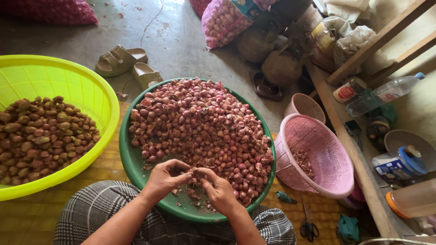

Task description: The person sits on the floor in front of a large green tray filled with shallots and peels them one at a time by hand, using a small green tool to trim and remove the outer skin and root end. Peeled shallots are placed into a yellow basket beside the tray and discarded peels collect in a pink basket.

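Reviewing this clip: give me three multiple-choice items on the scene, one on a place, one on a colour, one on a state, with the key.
1. Where do the hands work?
A. Over the green basin's near rim
B. Over the yellow basket
C. Over the pink basket

2. What colour is the basket at the person's left?
A. Pink
B. Blue
C. Yellow-green

3. How do the sandals lie?
A. Worn on feet
B. Loose on the floor
C. Inside a basket

Key: 1 A, both hands pinch a shallot above the green basin. 2 C, the yellow basket sits there. 3 B, the sandals lie empty on the concrete beyond the basin.
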